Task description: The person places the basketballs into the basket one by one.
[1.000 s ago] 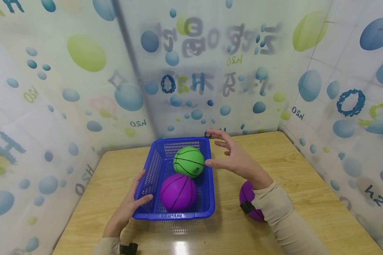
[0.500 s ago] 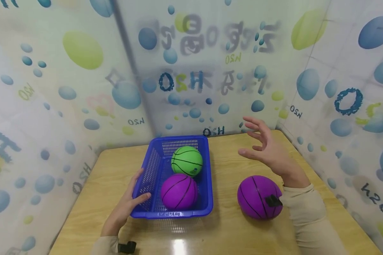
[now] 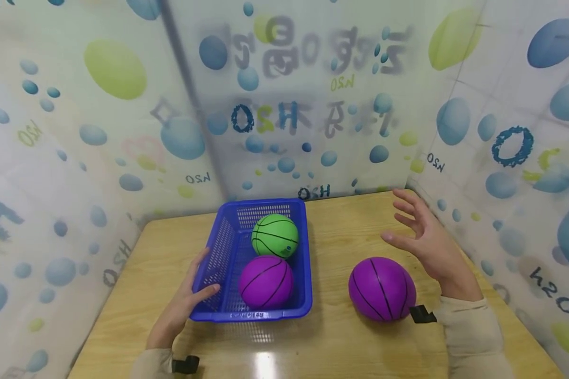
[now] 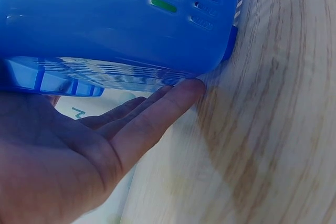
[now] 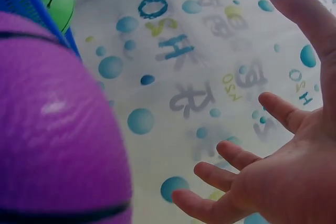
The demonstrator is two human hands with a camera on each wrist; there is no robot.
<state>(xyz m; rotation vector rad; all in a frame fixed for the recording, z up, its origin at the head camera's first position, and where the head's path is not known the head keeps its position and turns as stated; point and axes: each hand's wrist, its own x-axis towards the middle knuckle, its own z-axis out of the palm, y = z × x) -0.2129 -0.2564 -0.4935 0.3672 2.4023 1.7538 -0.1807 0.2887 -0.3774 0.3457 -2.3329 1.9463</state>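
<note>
A blue plastic basket (image 3: 304,263) stands on the wooden table, holding a green basketball (image 3: 275,235) at the back and a purple basketball (image 3: 266,282) in front of it. My left hand (image 3: 176,306) grips the basket's left side, thumb over the rim; in the left wrist view its fingers (image 4: 152,116) lie straight along the outer wall. A second purple basketball (image 3: 382,289) rests on the table right of the basket. Above and to the right of that ball, my right hand (image 3: 424,243) is held in the air with fingers spread, touching nothing.
The wooden table (image 3: 336,347) runs back to a curtain (image 3: 284,137) printed with bubbles and lettering, which also covers both sides. Small black devices sit at both wrists, the right one (image 3: 423,314) overlapping the edge of the table's purple ball in the head view.
My right hand has moved away from the basket to the right, past the purple basketball on the table, uncovering it. My left hand still holds the basket, and the balls inside stay put.
</note>
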